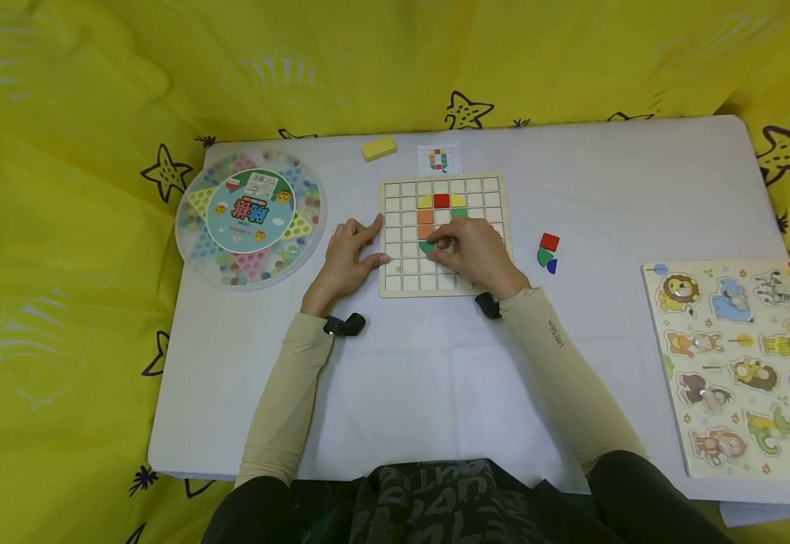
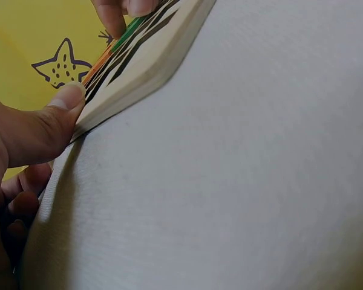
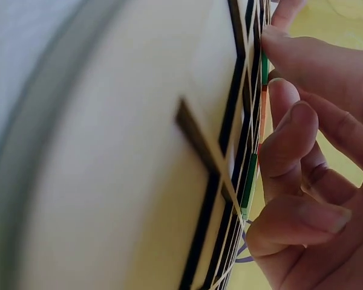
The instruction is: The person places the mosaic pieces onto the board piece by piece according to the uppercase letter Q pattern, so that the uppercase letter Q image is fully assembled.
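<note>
A wooden grid board [image 1: 410, 283] lies flat on the table. My left hand [image 1: 345, 261] touches its left edge with thumb and forefinger spread; in the left wrist view the thumb [image 2: 57, 121] presses the rim. Above the board's lower middle, my right hand [image 1: 476, 249] pinches a green quarter-circle piece [image 1: 425, 247] at its cell, between thumb and forefinger. Two orange squares [image 1: 425, 224] sit in the column above it. Along the top are a red square [image 1: 441, 201] and two yellow quarter-circles [image 1: 459, 201]. A green square [image 1: 459, 213] is partly beside the right hand.
Loose red [image 1: 549, 242], green [image 1: 545, 258] and blue [image 1: 553, 266] pieces lie right of the board. Behind it are a pattern card [image 1: 438, 159] and a yellow block [image 1: 379, 149]. A round Chinese checkers set [image 1: 252, 211] stands left, an animal puzzle board [image 1: 735, 363] far right.
</note>
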{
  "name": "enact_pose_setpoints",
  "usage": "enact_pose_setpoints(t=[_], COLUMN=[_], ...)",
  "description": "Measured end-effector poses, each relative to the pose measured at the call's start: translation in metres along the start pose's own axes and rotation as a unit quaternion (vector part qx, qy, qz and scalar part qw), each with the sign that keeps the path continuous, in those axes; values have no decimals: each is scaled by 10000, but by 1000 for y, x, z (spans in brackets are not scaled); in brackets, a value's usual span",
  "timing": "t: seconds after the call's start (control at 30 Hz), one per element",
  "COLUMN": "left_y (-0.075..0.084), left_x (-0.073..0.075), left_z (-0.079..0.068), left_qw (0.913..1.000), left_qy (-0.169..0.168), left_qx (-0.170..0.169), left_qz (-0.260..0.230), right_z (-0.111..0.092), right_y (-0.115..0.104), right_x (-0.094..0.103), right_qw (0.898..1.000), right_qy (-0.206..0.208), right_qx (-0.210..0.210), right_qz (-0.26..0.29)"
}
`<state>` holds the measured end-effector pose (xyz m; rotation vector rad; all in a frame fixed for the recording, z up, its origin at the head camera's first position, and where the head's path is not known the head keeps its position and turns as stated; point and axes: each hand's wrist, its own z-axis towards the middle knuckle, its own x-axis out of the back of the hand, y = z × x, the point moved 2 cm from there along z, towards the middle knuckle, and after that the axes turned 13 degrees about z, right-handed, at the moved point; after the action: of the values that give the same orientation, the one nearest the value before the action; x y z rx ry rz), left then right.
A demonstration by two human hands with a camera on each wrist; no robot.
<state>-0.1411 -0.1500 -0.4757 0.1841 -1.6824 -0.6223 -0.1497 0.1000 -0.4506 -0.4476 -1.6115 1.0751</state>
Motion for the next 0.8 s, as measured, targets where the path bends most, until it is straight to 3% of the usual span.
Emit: enact_pose_setpoints(t=[0.6,0.8], left_y=[2,2], left_x=[1,0], left_z=[-1,-1], left_qw=[10000,10000], left_qy=[8,12], left_qx=[26,27], left_qz=[20,-24], right_z=[1,-6], right_y=[-2,4], right_x=[1,13], right_qw=[9999,9996], right_qy=[-13,198], right_qx=[80,-43], right_qz=[-64,178])
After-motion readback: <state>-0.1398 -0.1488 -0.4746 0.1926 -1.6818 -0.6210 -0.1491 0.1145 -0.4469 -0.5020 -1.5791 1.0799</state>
